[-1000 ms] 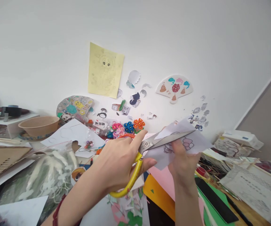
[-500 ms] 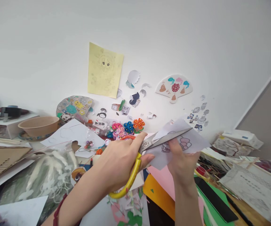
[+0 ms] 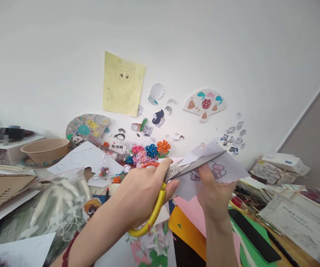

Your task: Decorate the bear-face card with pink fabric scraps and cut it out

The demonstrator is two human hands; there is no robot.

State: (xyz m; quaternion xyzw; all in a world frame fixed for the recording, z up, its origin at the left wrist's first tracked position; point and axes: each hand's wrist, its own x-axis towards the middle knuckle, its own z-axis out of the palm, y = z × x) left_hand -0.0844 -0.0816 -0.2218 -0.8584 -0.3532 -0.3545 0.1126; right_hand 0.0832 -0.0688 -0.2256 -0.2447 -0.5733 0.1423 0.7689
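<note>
In my left hand (image 3: 146, 193) are the scissors (image 3: 150, 220), with one yellow handle loop and one red-orange loop. Their long metal blades point right and lie across a thin white sheet (image 3: 233, 172), which bears a line drawing with pink round shapes. My right hand (image 3: 215, 189) pinches this sheet from below, the thumb on the drawing just under the blades. Part of the sheet stands raised behind the upper blade. The fingers of my right hand behind the paper are hidden.
Orange paper (image 3: 186, 231), pink paper (image 3: 192, 207) and a black strip (image 3: 254, 235) lie below my hands. Paper scraps (image 3: 154, 244) are at the bottom centre. Beaded flowers (image 3: 151, 150) stand by the wall, a beige bowl (image 3: 45, 150) at the left. Yellow paper (image 3: 123, 85) hangs on the wall.
The blades look slightly nearer together. Both hands, the scissors and the sheet hold almost the same place, while the whole view has shifted very slightly.
</note>
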